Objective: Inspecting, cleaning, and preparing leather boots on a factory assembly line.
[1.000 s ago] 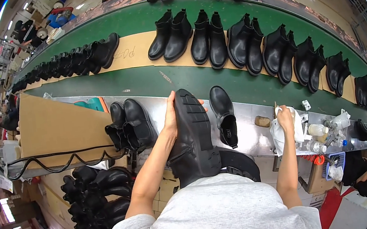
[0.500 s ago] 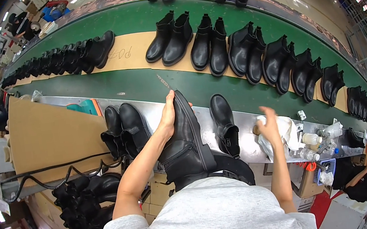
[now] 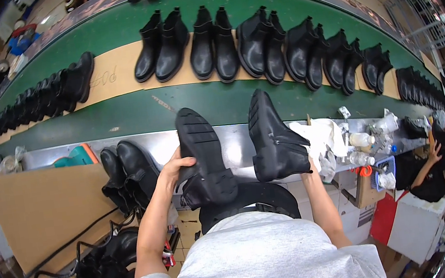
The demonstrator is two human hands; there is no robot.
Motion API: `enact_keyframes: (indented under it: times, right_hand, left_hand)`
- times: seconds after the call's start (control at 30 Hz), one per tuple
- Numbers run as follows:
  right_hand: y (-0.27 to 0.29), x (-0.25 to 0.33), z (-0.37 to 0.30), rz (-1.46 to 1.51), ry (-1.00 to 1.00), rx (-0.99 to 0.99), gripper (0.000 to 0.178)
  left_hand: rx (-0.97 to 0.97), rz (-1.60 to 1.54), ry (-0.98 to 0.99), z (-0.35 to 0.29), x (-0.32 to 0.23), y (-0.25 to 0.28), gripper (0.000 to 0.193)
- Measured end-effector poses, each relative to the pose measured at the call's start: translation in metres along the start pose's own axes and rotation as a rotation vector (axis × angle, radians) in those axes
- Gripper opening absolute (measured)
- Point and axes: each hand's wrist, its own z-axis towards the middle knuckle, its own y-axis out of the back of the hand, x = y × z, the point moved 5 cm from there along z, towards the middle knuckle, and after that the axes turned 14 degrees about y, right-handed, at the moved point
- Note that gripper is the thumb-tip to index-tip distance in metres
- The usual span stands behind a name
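A black ankle boot (image 3: 203, 141) is in my left hand (image 3: 173, 169), its ridged sole facing up at me and its toe pointing away. The thumb lies along the sole's edge; the other fingers are behind the boot. A second black ankle boot (image 3: 276, 137), with a zip on its side, is held up by my right hand (image 3: 309, 177). Only the wrist shows there, and the fingers are hidden by the shaft. The two boots hang side by side, a gap between them, over the metal ledge (image 3: 241, 159). To the left, another pair of black boots (image 3: 133, 165) stands on the ledge.
Rows of black boots (image 3: 203, 46) stand on cardboard along the green belt (image 3: 217, 100). White cloth (image 3: 321, 138) and plastic bottles (image 3: 360, 140) lie at right. A cardboard sheet (image 3: 47, 213) and coiled cable (image 3: 80, 250) are at left. A co-worker (image 3: 434, 167) sits far right.
My right hand, empty and raised before, has lifted the second boot off the ledge. My left hand has turned its boot from its side to sole up. The whole view has shifted.
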Motion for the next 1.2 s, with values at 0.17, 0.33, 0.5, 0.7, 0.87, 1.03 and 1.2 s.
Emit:
enact_keyframes:
  times: [0.17,0.33,0.5,0.7,0.87,1.03,1.2]
  right_hand:
    - [-0.014,0.009,0.007,0.057,0.227,0.078,0.031]
    - [-0.031,0.026,-0.01,0.154,0.386,0.262,0.033]
    - [-0.116,0.096,-0.019,-0.809,0.358,0.233,0.037]
    - [-0.116,0.048,-0.002,-1.308,-0.037,0.626,0.049]
    - [-0.127,0.065,0.042,-1.042,0.083,0.454,0.074]
    - [-0.149,0.005,0.078,-1.726,-0.039,0.447,0.12]
    - [-0.128,0.004,0.087,-1.591,0.02,0.434,0.113]
  left_hand:
    - [0.292,-0.322,-0.049,0.021,0.028,0.027,0.081]
    - [0.29,-0.339,-0.082,0.036,0.022,0.024,0.088]
    - [-0.366,0.304,0.044,-0.018,-0.045,-0.01,0.079]
    - [-0.773,1.163,0.291,0.031,-0.02,0.033,0.123]
    - [-0.816,1.116,0.283,0.042,-0.015,0.067,0.108]
    - [-0.864,1.123,0.2,0.034,-0.018,0.063,0.094]
    - [-1.028,1.306,0.305,0.027,-0.025,0.017,0.094]
